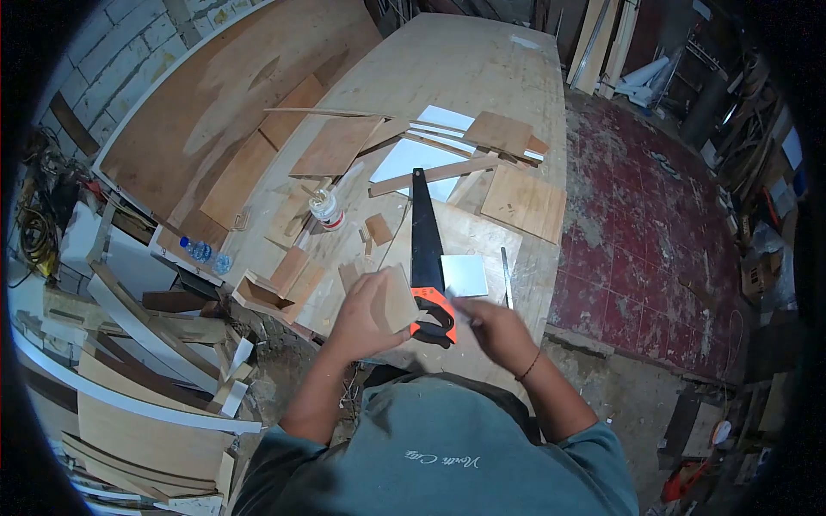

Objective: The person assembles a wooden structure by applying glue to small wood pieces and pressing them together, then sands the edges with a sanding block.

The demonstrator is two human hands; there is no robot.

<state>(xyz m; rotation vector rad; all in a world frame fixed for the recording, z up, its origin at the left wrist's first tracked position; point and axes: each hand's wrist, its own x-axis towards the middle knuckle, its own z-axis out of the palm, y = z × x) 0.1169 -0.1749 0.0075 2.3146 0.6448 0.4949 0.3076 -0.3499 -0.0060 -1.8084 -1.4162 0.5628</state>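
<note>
My left hand (357, 316) is closed around a small wooden piece (398, 301) with a pale flat face, held up over the near end of the worktable. To its right lies a handsaw (425, 236), its black blade pointing away and its orange and black handle (446, 314) toward me. My right hand (495, 328) hovers just right of that handle, its fingertips smeared by motion. Beyond it, a square white-faced piece (465, 275) lies beside the saw blade. A thin metal ruler-like strip (507, 277) rests further right.
Wooden boards (525, 203) and white sheets (415, 168) lie across the worktable (447, 60). A white tub (326, 211) with sticks stands left of the saw. Plastic bottles (198, 249) and an open wooden box (261, 294) sit along the left edge. Curved timber fills the lower left.
</note>
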